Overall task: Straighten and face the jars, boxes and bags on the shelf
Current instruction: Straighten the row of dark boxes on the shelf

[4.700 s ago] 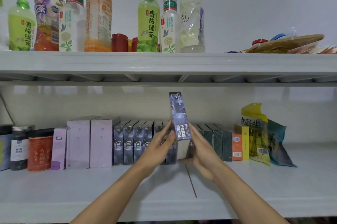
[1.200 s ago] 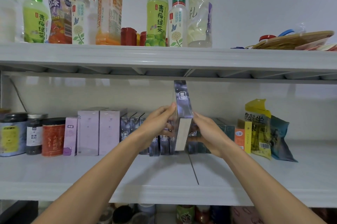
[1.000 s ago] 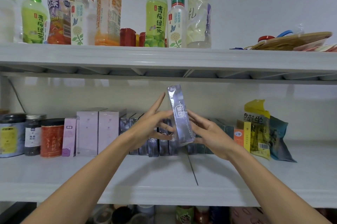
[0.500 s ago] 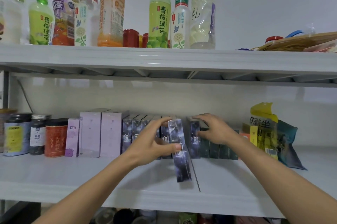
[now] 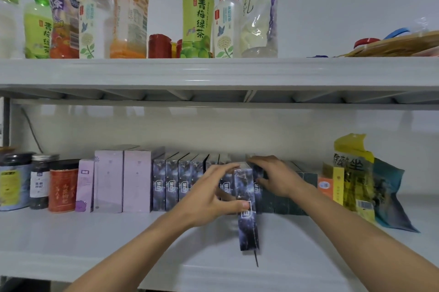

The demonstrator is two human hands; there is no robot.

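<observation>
On the lower shelf (image 5: 71,239), your left hand (image 5: 209,196) is pinching the dark starry box (image 5: 247,211), thumb on its front, feeding it into the row of matching boxes (image 5: 171,185). Your right hand (image 5: 275,179) is curling over the neighbouring boxes, apparently holding a gap open so the box slots in, logo facing out.

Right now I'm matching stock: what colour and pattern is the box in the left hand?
Dark blue-purple, with a starry, marbled print and a white square logo; head view, the only one.
</observation>
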